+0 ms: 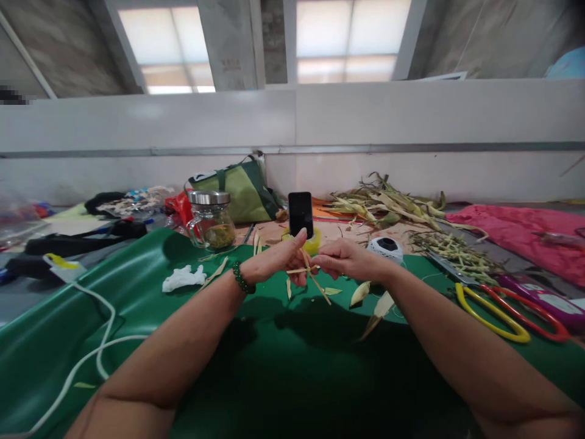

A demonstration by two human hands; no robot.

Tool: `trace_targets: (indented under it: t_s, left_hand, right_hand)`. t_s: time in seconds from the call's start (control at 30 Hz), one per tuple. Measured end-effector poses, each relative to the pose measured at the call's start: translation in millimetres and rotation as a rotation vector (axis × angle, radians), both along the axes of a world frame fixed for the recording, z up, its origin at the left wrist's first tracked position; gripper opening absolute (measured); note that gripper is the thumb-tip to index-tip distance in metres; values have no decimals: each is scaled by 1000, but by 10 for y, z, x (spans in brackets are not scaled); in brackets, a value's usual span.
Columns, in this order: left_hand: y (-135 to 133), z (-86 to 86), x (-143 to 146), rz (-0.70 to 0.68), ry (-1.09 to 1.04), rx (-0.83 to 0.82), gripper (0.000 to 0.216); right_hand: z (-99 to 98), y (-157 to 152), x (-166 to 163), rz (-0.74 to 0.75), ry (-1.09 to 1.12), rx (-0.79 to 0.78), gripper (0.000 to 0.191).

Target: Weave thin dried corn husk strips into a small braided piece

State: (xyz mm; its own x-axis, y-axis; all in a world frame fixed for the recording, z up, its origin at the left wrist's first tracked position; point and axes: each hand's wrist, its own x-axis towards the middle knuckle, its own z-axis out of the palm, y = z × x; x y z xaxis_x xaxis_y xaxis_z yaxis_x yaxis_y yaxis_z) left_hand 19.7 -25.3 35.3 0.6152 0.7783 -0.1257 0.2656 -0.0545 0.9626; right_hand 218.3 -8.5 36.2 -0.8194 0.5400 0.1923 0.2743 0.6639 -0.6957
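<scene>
Thin pale strips of dried husk (319, 286) cross one another between my two hands, above the green mat (256, 366). My left hand (276, 257), with a green bead bracelet (242, 277) at the wrist, is closed around the strips, thumb pointing up. From the right, the fingers of my right hand (342, 257) pinch the strips where they meet; the exact grip is partly hidden. Loose husk pieces (360, 294) lie on the mat just below the right hand, with another husk piece (379, 311) under the right forearm.
A phone (300, 213) stands upright behind my hands by a yellow tape roll (313, 242). Scissors with yellow and red handles (493, 311) lie right. A glass jar (212, 222), white tissue (183, 278) and white cable (107, 323) are left. Dried husks (388, 204) are heaped behind.
</scene>
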Motion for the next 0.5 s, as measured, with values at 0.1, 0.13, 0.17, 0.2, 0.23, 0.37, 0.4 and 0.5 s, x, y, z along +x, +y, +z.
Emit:
trace_targets:
  t_s: [0.1,0.13,0.17,0.2,0.23,0.37,0.4,0.5]
  left_hand:
    - [-41,49,-1,-38,10,126,67]
    - [-52,68,-5,-52,22,161,63]
    - [-61,84,-10,-64,34,186,61]
    - [-68,97,-14,-76,45,200,62]
    - [-71,105,-18,-81,49,205,63]
    - [-66,95,-22,-84,90,239,54]
    - [-63,86,-22,-90,104,236,48]
    - [-51,71,-32,-138,107,180,38]
  right_hand:
    - [15,-17,4,-8,-8,-17,40]
    - [19,-20,7,-10,-12,-30,38]
    - [22,-21,10,-11,-15,-43,36]
    - [25,-23,14,-12,-20,-56,36]
    - [29,-24,18,-14,-24,-70,36]
    - [49,-34,35,12,-45,-148,35]
    - [53,-39,37,24,-53,-169,34]
    - [44,-56,24,57,-72,-214,31]
